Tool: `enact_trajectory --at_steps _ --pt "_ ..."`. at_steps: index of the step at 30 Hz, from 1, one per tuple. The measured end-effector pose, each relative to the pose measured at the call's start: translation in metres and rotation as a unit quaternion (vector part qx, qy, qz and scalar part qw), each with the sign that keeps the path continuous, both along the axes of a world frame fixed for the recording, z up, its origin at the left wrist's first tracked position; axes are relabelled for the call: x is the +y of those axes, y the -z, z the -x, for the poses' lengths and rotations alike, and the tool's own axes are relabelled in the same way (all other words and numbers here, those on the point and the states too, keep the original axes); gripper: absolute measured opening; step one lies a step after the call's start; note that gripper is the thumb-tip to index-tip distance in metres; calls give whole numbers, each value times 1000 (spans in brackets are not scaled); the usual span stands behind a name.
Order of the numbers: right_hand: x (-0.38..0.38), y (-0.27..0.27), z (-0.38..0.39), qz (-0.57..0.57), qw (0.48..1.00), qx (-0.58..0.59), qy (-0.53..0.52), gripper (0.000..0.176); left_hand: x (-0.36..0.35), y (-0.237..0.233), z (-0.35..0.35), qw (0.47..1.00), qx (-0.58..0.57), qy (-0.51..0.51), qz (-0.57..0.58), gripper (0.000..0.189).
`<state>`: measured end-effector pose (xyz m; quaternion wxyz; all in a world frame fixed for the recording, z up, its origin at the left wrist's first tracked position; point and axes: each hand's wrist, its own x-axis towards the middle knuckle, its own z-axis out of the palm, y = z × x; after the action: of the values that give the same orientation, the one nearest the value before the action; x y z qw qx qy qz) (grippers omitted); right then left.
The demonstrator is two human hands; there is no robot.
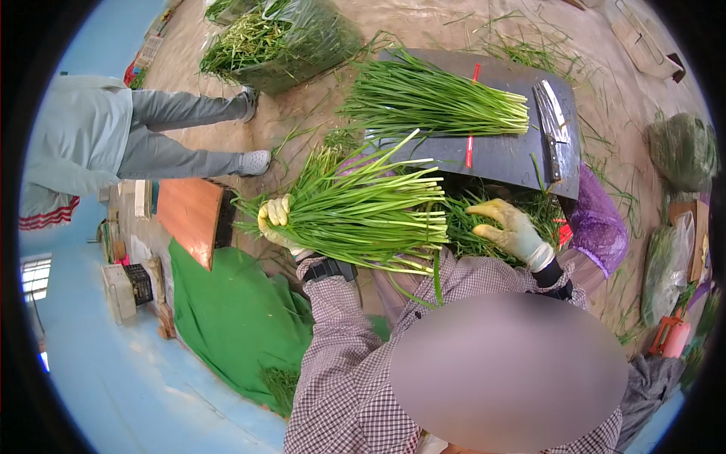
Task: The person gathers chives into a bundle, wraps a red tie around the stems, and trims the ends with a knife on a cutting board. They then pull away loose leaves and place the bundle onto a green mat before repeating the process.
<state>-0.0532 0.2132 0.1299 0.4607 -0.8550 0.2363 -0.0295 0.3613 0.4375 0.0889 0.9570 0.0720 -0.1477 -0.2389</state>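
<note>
My left hand [278,219], in a pale glove, is wrapped round a loose bunch of long green stalks [355,216], its pale ends fanned to the right. Near those ends my right hand [514,231], gloved too, has its fingers apart and holds nothing. Loose greens [461,219] lie just beside it. On the dark board [499,155] rests a second bunch of green stalks [439,98], lying across a red strip [470,151]. A knife [553,144] is at the right end of the board.
Another person [189,129] stands at the left. A bag of greens [287,45] is at the top, a green cloth [234,318] at lower left, beside an orange-brown panel [187,216]. Bagged greens [682,151] lie at the right. Stalks litter the floor.
</note>
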Motion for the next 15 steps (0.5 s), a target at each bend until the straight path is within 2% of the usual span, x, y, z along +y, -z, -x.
enact_trajectory --at_steps 1,3,4,6,9,10,13,15 --pt "6 -9 -14 -53 993 -102 3 50 -1 0 -2 1000 -6 6 -1 22" --pt "25 -10 -45 -33 986 -163 -20 49 -2 1 -5 1000 -20 17 -2 24" --pt "36 -3 -60 -153 972 -180 11 48 -4 -2 -3 1000 -12 11 -5 24" --pt "56 8 -86 -385 897 -206 66 44 -7 -7 4 1000 4 -6 -11 24" --pt "66 -4 -96 -515 797 -242 202 37 -5 -11 5 1000 -19 20 -10 19" --pt "68 -11 -98 -522 781 -252 230 32 -3 -9 2 999 -31 29 -4 19" --pt "62 -7 -95 -620 727 -214 201 31 -4 -8 7 1000 -5 5 0 18" --pt "62 -6 -94 -601 743 -220 196 31 -7 -8 9 1000 -2 -1 1 18"
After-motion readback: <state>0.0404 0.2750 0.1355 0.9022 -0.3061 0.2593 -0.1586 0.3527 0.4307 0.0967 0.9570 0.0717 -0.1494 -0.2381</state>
